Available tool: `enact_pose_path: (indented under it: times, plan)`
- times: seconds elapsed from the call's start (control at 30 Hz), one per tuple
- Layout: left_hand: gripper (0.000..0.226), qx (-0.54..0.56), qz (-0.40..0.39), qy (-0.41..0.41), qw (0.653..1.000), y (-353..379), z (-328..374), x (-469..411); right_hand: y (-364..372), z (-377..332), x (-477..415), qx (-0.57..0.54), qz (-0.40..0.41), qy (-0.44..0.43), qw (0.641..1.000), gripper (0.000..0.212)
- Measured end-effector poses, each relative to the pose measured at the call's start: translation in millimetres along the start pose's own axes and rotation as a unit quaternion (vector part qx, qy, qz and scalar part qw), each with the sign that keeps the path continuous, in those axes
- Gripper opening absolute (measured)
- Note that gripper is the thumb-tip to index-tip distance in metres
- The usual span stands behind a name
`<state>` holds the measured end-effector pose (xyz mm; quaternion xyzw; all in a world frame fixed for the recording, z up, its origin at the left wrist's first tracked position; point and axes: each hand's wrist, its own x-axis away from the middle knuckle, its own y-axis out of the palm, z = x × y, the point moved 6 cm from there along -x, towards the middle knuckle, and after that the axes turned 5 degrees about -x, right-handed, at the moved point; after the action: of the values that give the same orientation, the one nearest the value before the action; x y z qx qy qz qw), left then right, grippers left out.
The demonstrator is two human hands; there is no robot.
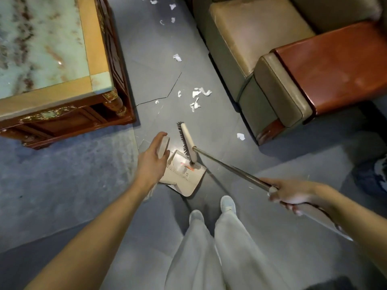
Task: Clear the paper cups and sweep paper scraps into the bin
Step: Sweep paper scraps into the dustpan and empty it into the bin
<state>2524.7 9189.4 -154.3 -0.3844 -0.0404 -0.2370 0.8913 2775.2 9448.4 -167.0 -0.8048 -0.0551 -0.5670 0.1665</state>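
Note:
My left hand grips the upright handle of a beige dustpan that rests on the grey floor in front of my feet. My right hand holds the metal pole of a broom. The broom's beige head with dark bristles lies over the dustpan's far edge. White paper scraps lie on the floor beyond the broom. One scrap sits by the sofa corner, another scrap lies farther off, and several more scraps lie at the far end. No paper cups or bin are in view.
A carved wooden table with a green marble top stands at the left. A tan and brown leather sofa stands at the right. A blue-grey rug covers the floor at the left. The grey floor strip between them has a crack.

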Motion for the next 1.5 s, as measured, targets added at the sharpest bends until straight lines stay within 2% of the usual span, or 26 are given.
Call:
enact_pose_path:
  times: [0.1,0.3,0.43,0.53,0.67,0.8,0.9,1.07,1.17,1.23,1.37,1.5]
  plan:
    - [0.046,0.003,-0.005,0.011,1.0,5.2,9.0,-3.8,-22.7,19.6,9.9,-0.004,0.047,0.006,0.999,0.055]
    - [0.045,-0.042,-0.021,0.027,0.999,-11.5,8.8,-2.1,-78.9,49.2,-0.1,0.119,0.163,0.048,0.978,0.067]
    - [0.051,-0.013,-0.041,0.019,0.999,-31.8,1.8,4.2,-103.8,54.4,-28.6,0.156,0.196,0.058,0.966,0.066]
    - [0.056,-0.013,-0.046,0.015,0.999,-37.0,-9.7,13.8,-98.4,50.3,-50.7,0.17,0.177,0.067,0.967,0.061]
    - [0.055,-0.033,-0.058,0.022,0.998,-34.1,-33.0,26.7,-45.0,51.1,-56.1,0.161,0.105,0.066,0.979,0.048]
    - [0.058,-0.042,-0.096,0.048,0.993,-39.1,-60.4,40.3,22.0,59.8,-29.7,0.153,0.08,0.057,0.983,0.06]
    - [0.059,-0.043,-0.125,0.081,0.988,-34.9,-73.3,51.4,72.9,55.6,-7.9,0.099,0.066,0.045,0.992,0.063]
    - [0.052,-0.035,-0.121,0.103,0.987,-19.6,-70.2,56.4,164.3,36.5,19.0,0.054,0.009,0.008,0.998,0.055]
    - [0.047,-0.019,-0.13,0.12,0.984,-19.1,-67.0,54.3,201.5,37.6,33.5,0.047,-0.035,0.009,0.998,0.066]
    - [0.045,-0.011,-0.137,0.119,0.983,-19.9,-64.3,57.0,208.5,45.8,41.9,0.022,-0.041,0.015,0.999,0.069]
    - [0.044,-0.04,-0.13,0.131,0.982,-19.5,-60.0,63.9,201.9,57.9,57.2,-0.03,-0.012,0.016,0.999,0.063]
    - [0.049,-0.017,-0.151,0.122,0.981,-12.5,-48.5,80.8,192.7,79.1,74.8,-0.083,0.019,0.022,0.996,0.059]
